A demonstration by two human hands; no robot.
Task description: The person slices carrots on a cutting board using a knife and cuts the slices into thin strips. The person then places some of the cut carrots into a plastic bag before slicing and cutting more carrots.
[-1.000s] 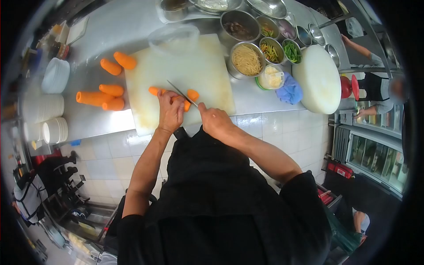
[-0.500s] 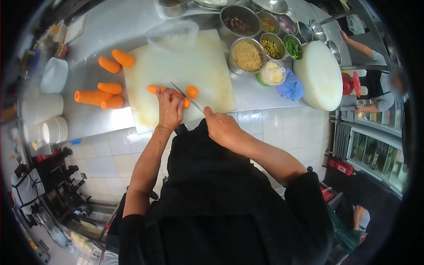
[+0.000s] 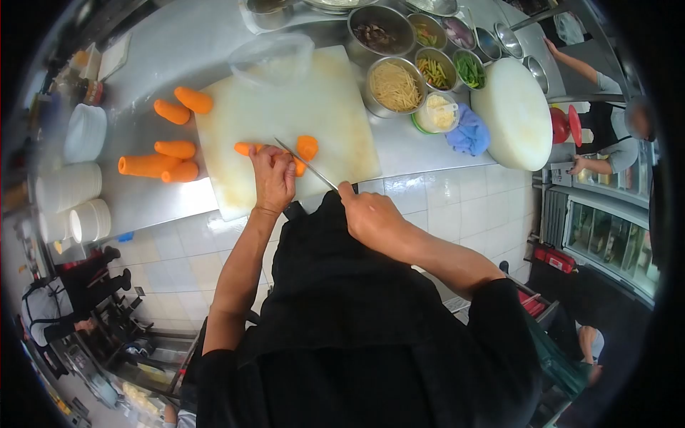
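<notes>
My left hand (image 3: pixel 274 177) is closed over a carrot (image 3: pixel 246 148) on the white cutting board (image 3: pixel 328 78), its fingers curled and pressing down. My right hand (image 3: pixel 374 217) grips the handle of a knife (image 3: pixel 308 165). The blade slants up and left, right beside my left fingertips, at the carrot. A cut carrot piece (image 3: pixel 307 147) lies just right of the blade, and more orange shows between the blade and my left fingers. The part of the carrot under my left hand is hidden.
Several peeled carrots (image 3: pixel 146 165) lie on the steel counter left of the board. A clear plastic container (image 3: pixel 271 60) stands on the board's far edge. To the right are bowls of cut food (image 3: pixel 397 87), a blue cloth (image 3: pixel 468 131) and a round white block (image 3: pixel 512 114). People stand farther off.
My right hand and the knife handle have shifted slightly right and down, away from my left hand. The cut piece looks slightly turned. My left hand keeps its hold.
</notes>
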